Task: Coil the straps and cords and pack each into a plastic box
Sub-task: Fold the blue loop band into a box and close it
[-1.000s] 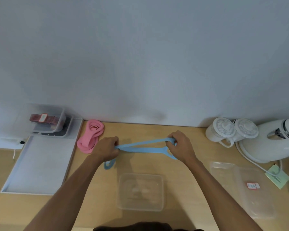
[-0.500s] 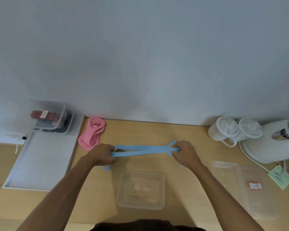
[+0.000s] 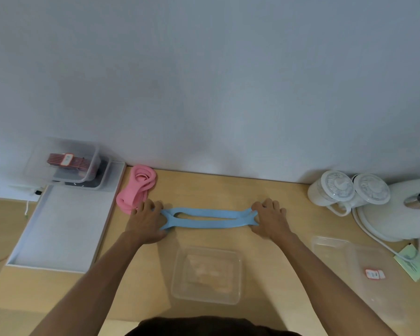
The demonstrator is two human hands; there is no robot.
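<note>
Blue strap point(image 3: 205, 218) lies stretched flat on the table point(image 3: 228, 187), running left to right between the two hands, its two bands parted in the middle and crossing near the left end. Left hand point(image 3: 146, 223) lies palm down on the left end, fingers spread and fairly straight, pressing it to the wood. Right hand point(image 3: 269, 220) covers the right end with fingers bent, knuckles up and thumb on the near side, the strap bunched under them in a pinch. Pink strap point(image 3: 137, 190) sits in a loose heap by the wall, just beside the left fingertips. Clear box point(image 3: 206, 275) stands on the near side of the blue strap, apart from it, between the forearms. To the right lies a lid point(image 3: 344, 258) with a red-and-white label point(image 3: 374, 274). At left a white tray point(image 3: 66, 226) carries stacked boxes point(image 3: 92, 178) in its far corner, a red strap point(image 3: 68, 161) in the top one. Two cups point(image 3: 335, 190) and a kettle point(image 3: 403, 209) stand at the far right, a green note point(image 3: 412, 263) just in front of the kettle
</note>
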